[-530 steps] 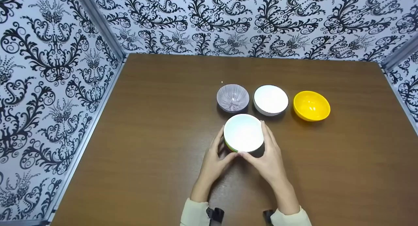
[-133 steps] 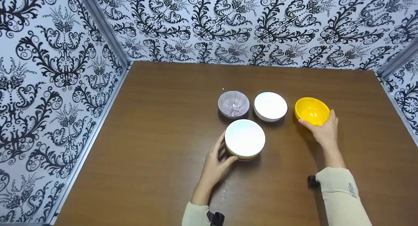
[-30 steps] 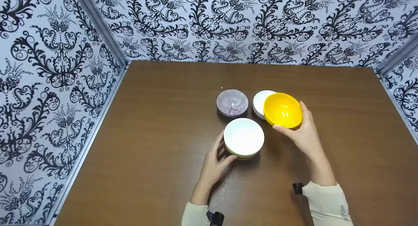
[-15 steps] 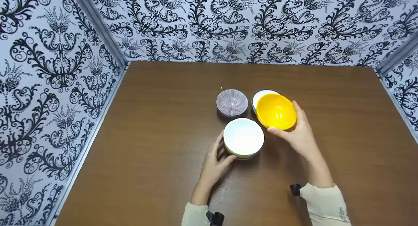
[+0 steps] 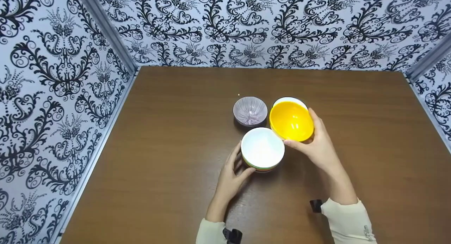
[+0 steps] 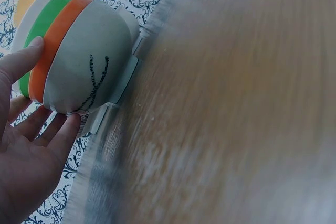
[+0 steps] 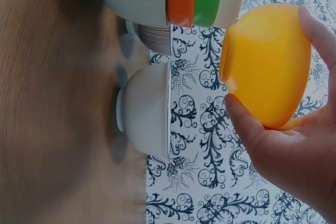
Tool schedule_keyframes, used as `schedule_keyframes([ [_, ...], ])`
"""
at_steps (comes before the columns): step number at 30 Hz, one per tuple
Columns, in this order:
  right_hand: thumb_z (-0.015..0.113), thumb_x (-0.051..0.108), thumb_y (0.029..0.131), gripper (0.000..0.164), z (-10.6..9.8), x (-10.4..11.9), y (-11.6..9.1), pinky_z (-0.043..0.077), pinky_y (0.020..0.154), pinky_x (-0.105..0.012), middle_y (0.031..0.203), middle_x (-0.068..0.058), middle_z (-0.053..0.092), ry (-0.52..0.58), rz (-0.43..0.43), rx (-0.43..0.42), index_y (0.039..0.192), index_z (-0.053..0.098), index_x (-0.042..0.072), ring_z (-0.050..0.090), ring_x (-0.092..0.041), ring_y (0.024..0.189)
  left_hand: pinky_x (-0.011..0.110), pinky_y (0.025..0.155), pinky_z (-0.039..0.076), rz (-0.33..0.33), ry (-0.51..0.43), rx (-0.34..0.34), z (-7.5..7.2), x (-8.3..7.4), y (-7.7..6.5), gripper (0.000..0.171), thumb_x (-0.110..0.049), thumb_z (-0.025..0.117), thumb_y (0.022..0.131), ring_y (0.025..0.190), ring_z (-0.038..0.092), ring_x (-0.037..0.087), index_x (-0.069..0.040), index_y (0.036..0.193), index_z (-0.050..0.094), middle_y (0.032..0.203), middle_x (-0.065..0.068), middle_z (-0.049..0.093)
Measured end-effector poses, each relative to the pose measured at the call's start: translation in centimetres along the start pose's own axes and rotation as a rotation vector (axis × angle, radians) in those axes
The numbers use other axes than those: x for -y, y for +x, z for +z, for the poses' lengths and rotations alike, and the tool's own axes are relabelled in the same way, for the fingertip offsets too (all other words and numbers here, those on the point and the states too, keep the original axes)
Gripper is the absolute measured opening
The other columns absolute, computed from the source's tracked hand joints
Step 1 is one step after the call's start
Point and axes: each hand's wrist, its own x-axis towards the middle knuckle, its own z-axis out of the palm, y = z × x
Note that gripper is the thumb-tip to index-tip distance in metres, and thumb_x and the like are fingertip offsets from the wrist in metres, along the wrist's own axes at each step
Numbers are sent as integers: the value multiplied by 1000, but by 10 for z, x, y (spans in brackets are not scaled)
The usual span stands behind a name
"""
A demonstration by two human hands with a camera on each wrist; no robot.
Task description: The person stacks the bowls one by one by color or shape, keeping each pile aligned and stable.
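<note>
My left hand (image 5: 229,177) holds a stack of nested bowls (image 5: 263,147), thumb in front and fingers round the left side. In the left wrist view the stack shows a white bowl on top, then a green bowl (image 6: 44,22), an orange bowl (image 6: 58,40) and a pale grey bowl (image 6: 97,56) with a dark twig pattern. My right hand (image 5: 322,150) grips a yellow bowl (image 5: 291,121) by its side, thumb near the front rim. Raised off the table, the yellow bowl is up and right of the stack. In the right wrist view its base is close to the stack's top rim.
Behind the stack stands a ribbed purplish-grey bowl (image 5: 250,111). A white bowl (image 5: 289,99) sits to its right, mostly covered by the yellow bowl in the head view. Patterned walls (image 5: 232,29) border the brown table (image 5: 169,131) at the back and sides.
Seconds ago my right hand left the stack and took hold of the yellow bowl at the right. It has since lifted the bowl and carried it left, close to the stack. The left hand stays put.
</note>
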Motion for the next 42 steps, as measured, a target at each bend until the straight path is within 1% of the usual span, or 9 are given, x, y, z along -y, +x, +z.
schedule_keyframes([
  [8,85,25,80,112,7,8,-4,47,107,-44,158,-14,27,-1,-18,22,161,9,12,39,-34,136,39,116,41,-2,-22,-4,1,2,1,84,-28,75,88,144,41,32,-17,158,29,163,12,30],
  [10,85,25,79,111,9,10,-5,48,108,-37,156,-13,29,-15,-21,24,161,11,12,39,-32,135,38,116,41,-1,-29,-5,1,2,1,84,-27,75,88,144,41,31,-17,158,30,163,12,30],
  [13,86,25,78,110,14,10,-6,46,104,-19,154,-12,32,-23,-32,28,160,14,12,40,-30,135,38,116,41,9,-38,-6,1,2,0,83,-26,75,88,144,42,31,-16,158,30,162,12,31],
  [16,87,22,77,109,18,10,-7,44,107,-25,153,-13,34,-4,-50,23,159,17,11,39,-31,135,38,116,41,14,-45,-8,1,2,0,83,-25,75,88,143,43,31,-15,157,31,162,12,32],
  [20,87,19,75,108,25,11,-11,35,115,-53,154,-15,33,17,-73,18,158,19,8,38,-33,136,38,115,42,28,-38,-7,1,2,-1,83,-24,76,88,142,44,32,-15,157,31,161,12,33],
  [28,90,22,72,110,37,11,-15,27,120,-56,160,-15,29,6,-74,42,158,21,7,36,-34,141,38,114,43,38,-13,-13,1,4,-1,81,-24,76,89,141,46,31,-15,157,32,160,13,35],
  [33,91,22,71,112,44,10,-17,28,120,-55,159,-15,30,14,-71,60,158,22,6,36,-34,142,36,114,43,47,-14,-17,1,4,-1,81,-23,76,89,141,46,30,-15,156,32,160,12,35],
  [38,91,27,71,112,49,8,-19,31,120,-57,159,-12,32,-7,-67,71,158,23,10,37,-33,142,35,114,43,53,-6,-16,1,3,0,81,-24,76,89,142,45,28,-16,157,32,161,9,35],
  [42,92,29,69,112,52,7,-21,33,118,-57,158,-10,35,-30,-84,65,158,25,13,40,-32,140,33,115,42,39,-8,-10,1,1,0,83,-26,76,88,143,45,25,-18,157,31,162,5,34],
])
